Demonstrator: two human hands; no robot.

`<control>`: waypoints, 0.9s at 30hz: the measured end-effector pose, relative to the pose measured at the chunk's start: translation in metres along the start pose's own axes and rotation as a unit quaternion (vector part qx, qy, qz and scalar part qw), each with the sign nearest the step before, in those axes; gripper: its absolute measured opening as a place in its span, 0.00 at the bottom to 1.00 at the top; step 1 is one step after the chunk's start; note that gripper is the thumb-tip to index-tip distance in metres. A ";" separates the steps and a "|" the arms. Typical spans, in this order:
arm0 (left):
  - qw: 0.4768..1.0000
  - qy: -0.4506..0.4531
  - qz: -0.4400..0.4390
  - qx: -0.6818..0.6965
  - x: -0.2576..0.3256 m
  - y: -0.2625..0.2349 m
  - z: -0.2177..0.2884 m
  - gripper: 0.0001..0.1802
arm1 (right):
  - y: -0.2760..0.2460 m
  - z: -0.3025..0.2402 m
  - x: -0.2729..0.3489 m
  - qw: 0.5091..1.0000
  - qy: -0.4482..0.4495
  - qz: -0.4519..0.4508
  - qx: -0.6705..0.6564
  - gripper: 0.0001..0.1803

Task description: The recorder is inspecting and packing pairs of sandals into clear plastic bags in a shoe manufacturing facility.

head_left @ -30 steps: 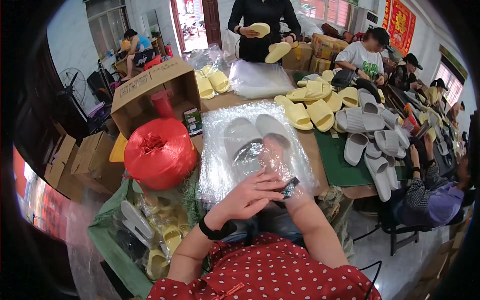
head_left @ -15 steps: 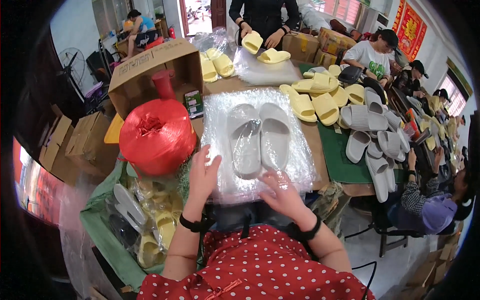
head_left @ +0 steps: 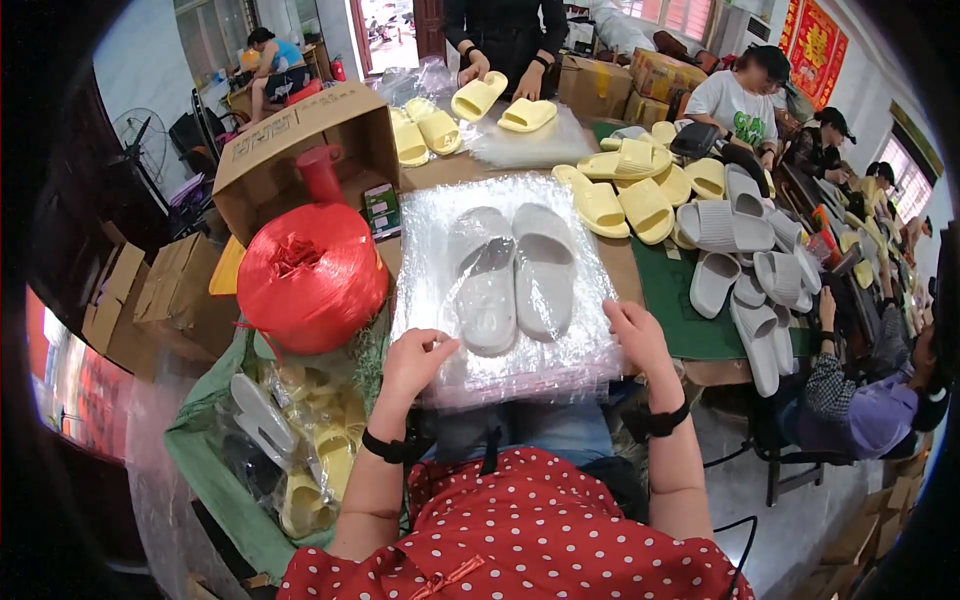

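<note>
A pair of grey slide sandals (head_left: 546, 290) lies side by side under clear film, in a plastic bag (head_left: 420, 270) on top of a stack of clear bags. Near the stack's lower left corner, my left hand (head_left: 410, 368) is closed, thumb and forefinger pinching the plastic. On the right edge my right hand (head_left: 640, 338) grips the bag's side between thumb and fingers. The sandals lie flat between my hands, toes pointing away from me.
A red twine roll (head_left: 312, 280) and a cardboard box (head_left: 300, 140) stand on the left. Below them a green sack (head_left: 205, 455) holds bagged slippers. Loose yellow slides (head_left: 645, 210) and grey slides (head_left: 715, 285) pile up on the right. Across the table a person handles yellow slides (head_left: 478, 97).
My left hand has moved down to the bag's lower left. My right hand has shifted from below the sandals up to the bag's right edge. The sandals stay in place.
</note>
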State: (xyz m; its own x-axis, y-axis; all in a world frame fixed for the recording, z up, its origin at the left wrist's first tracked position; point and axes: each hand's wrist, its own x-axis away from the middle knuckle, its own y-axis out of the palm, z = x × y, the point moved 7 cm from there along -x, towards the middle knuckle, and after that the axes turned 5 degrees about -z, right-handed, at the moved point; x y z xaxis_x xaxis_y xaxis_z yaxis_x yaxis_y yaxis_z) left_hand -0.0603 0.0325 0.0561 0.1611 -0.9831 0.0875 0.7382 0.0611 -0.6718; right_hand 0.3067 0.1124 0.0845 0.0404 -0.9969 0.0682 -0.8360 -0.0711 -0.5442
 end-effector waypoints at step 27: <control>0.915 0.102 0.072 0.383 -0.008 -0.037 0.023 0.10 | -0.001 -0.023 -0.036 0.928 -0.202 -0.003 -0.312 0.06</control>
State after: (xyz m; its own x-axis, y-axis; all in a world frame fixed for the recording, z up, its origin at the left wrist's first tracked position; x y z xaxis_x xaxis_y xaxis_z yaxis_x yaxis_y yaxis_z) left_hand -0.0743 0.0423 0.0971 0.2242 -0.9626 -0.1523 0.9744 0.2185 0.0535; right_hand 0.2936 0.1493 0.1017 0.1419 -0.9375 -0.3178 -0.9844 -0.1673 0.0539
